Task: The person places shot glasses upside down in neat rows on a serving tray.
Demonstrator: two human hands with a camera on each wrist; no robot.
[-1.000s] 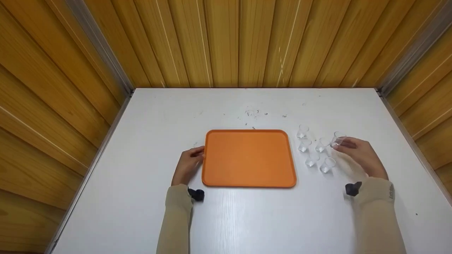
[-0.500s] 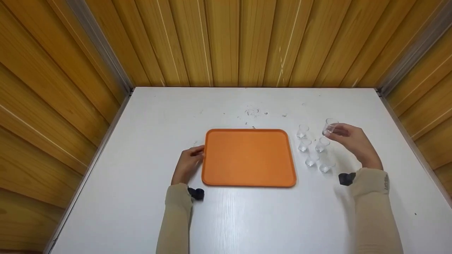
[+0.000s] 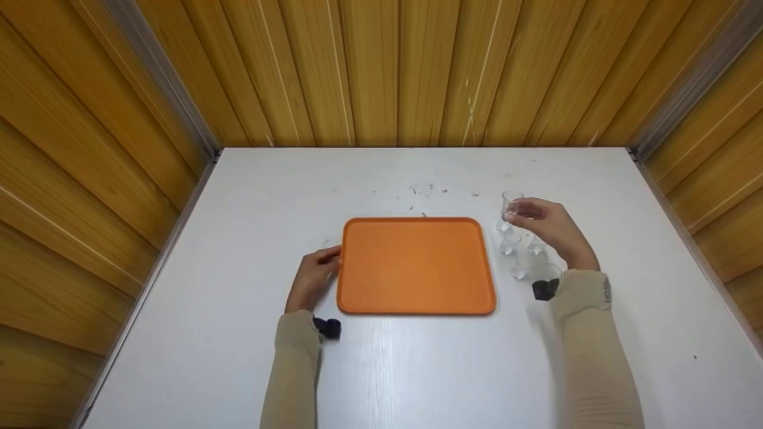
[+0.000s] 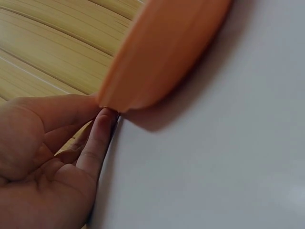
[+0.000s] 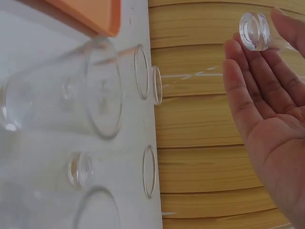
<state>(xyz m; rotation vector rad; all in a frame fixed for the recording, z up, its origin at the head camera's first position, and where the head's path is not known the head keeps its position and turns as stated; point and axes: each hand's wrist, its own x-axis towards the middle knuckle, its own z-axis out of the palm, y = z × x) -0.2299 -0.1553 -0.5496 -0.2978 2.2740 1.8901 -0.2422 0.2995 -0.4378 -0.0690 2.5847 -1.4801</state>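
An orange tray [image 3: 417, 268] lies flat on the white table. At its left edge my left hand [image 3: 309, 279] pinches the rim, and the left wrist view shows fingertips against the tray's corner [image 4: 162, 52]. My right hand [image 3: 551, 229] holds a small clear shot glass [image 3: 511, 202] upright near its base, raised over the far end of the group of glasses. In the right wrist view that glass's thick base [image 5: 254, 31] sits between thumb and fingers. Several like glasses stand right of the tray, among them one glass [image 3: 509, 243] close to its edge; sleeve and hand partly cover others.
Glasses [image 5: 102, 88] stand close together below the right hand in the right wrist view. The table [image 3: 381, 369] extends around the tray. Wood-slat walls [image 3: 381, 71] rise behind and at both sides.
My right hand has lifted the shot glass and carried it leftward and away from me, over the other glasses toward the tray. The left hand and tray keep their places.
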